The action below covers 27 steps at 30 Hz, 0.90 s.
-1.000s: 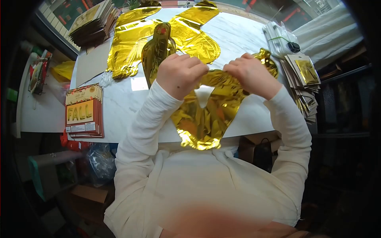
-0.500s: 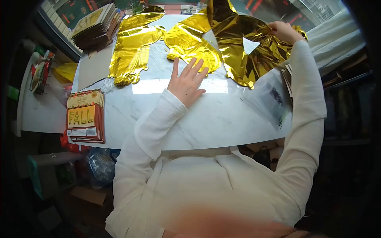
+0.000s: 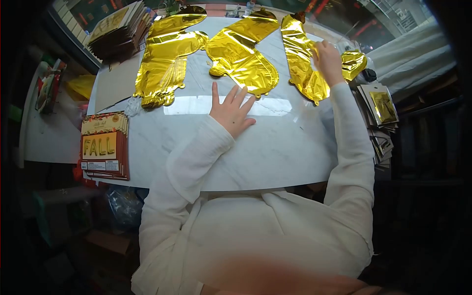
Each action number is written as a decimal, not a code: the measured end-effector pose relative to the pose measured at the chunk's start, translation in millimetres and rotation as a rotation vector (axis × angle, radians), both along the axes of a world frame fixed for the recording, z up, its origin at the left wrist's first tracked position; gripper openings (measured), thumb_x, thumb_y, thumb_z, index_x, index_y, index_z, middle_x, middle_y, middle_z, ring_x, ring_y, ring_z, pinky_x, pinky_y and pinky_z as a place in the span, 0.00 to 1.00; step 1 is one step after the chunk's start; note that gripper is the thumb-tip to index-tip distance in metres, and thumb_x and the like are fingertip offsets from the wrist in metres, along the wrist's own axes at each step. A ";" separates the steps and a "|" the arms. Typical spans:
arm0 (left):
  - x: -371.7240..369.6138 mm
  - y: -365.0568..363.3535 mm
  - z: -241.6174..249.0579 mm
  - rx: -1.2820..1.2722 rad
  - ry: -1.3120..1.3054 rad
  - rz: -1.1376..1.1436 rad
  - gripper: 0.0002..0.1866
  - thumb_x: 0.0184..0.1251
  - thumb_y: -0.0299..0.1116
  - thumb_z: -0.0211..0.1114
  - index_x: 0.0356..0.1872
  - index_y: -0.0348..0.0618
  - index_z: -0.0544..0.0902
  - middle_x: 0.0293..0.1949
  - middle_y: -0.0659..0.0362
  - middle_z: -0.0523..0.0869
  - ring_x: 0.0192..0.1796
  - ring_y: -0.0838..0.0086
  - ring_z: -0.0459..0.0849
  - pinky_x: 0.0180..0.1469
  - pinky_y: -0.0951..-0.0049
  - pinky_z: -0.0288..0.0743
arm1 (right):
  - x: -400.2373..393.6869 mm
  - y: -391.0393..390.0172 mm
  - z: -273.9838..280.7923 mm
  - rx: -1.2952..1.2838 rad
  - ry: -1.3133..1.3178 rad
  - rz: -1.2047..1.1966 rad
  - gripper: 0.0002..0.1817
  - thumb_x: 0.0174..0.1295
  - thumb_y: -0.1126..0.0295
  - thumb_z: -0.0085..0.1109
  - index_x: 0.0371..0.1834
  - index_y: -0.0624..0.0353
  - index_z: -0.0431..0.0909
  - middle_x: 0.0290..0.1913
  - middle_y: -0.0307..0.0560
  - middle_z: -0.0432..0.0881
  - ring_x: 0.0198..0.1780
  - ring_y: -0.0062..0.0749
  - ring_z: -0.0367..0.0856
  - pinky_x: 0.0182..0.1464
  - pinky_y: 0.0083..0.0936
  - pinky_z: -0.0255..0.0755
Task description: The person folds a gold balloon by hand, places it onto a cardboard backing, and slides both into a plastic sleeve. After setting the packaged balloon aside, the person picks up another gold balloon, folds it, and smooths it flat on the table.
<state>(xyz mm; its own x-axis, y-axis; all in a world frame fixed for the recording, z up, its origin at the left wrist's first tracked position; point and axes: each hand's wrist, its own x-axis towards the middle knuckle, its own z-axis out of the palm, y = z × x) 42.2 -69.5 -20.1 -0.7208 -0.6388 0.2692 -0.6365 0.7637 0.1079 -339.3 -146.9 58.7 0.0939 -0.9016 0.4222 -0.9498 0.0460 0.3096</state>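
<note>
Flat on the white marbled table [image 3: 255, 147] lie gold foil letter balloons, uninflated. The left stack [image 3: 164, 54] looks like an F. In the middle is another foil balloon [image 3: 241, 59], its lower edge close to the fingertips of my left hand [image 3: 231, 112], which rests palm down with fingers spread. Toward the right, an L-like foil balloon [image 3: 297, 54] lies partly behind my right hand [image 3: 329, 61]. The fingers of that hand are bent together on the foil's inner edge; their tips are partly hidden.
Printed FALL packs [image 3: 103, 147] are stacked at the table's left front. A taller pile of cards [image 3: 115, 29] stands at the back left, beside a grey board [image 3: 115, 83]. More packs [image 3: 381, 105] sit by the right edge, near a white curtain [image 3: 413, 59].
My right hand has moved left and inward. The large raised, crumpled foil on the right now lies lower and flatter as the L-like shape. My left hand has barely moved.
</note>
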 end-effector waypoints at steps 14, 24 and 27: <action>-1.4 -1.0 -4.3 0.017 0.030 0.009 0.35 0.69 0.58 0.68 0.73 0.55 0.75 0.77 0.55 0.71 0.80 0.61 0.65 0.76 0.16 0.33 | 25.7 63.2 -71.2 -0.083 -0.673 0.169 0.09 0.56 0.69 0.76 0.30 0.61 0.86 0.30 0.45 0.84 0.30 0.36 0.83 0.31 0.33 0.75; -1.8 0.4 -2.5 0.064 0.027 0.018 0.36 0.70 0.57 0.68 0.75 0.56 0.74 0.78 0.56 0.69 0.82 0.59 0.63 0.75 0.15 0.33 | 13.6 58.3 -81.9 0.028 -1.399 0.030 0.19 0.57 0.64 0.82 0.21 0.63 0.81 0.21 0.31 0.76 0.23 0.15 0.64 0.26 0.23 0.60; -2.4 0.4 0.7 0.069 -0.006 0.023 0.36 0.69 0.57 0.68 0.75 0.56 0.73 0.78 0.55 0.69 0.82 0.59 0.63 0.76 0.16 0.33 | -0.4 52.2 -93.1 0.026 -1.063 -0.139 0.22 0.65 0.56 0.76 0.24 0.64 0.83 0.20 0.34 0.76 0.21 0.17 0.64 0.25 0.26 0.60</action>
